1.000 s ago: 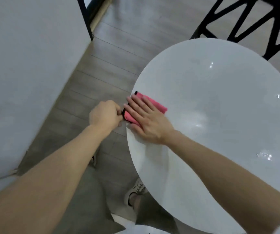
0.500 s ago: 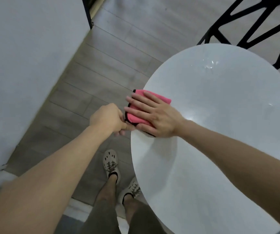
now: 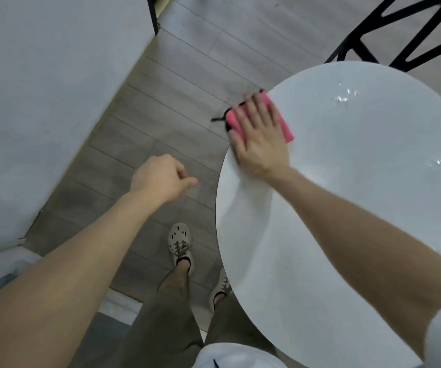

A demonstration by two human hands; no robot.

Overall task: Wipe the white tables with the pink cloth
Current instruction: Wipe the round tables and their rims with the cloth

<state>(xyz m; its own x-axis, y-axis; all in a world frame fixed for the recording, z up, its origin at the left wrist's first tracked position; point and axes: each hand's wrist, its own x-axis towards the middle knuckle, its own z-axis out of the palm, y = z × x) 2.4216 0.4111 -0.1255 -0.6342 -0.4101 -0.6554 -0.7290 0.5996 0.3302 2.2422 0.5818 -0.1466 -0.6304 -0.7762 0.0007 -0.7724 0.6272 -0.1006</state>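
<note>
A folded pink cloth (image 3: 286, 128) with a black edge lies at the left rim of the round white table (image 3: 360, 181). My right hand (image 3: 259, 136) presses flat on the cloth with straight fingers, covering most of it. A black loop of the cloth sticks out past the rim. My left hand (image 3: 161, 179) hangs over the floor to the left of the table, fingers loosely curled, holding nothing. Small wet spots glint on the far right part of the tabletop.
A large white surface (image 3: 41, 102) fills the left side. A black chair frame (image 3: 405, 38) stands behind the table. Grey plank floor (image 3: 187, 75) lies between them. My legs and shoes (image 3: 179, 243) stand by the table's near left edge.
My left hand let go of the cloth's corner and drew back left over the floor. My right hand slid the cloth farther along the table's rim.
</note>
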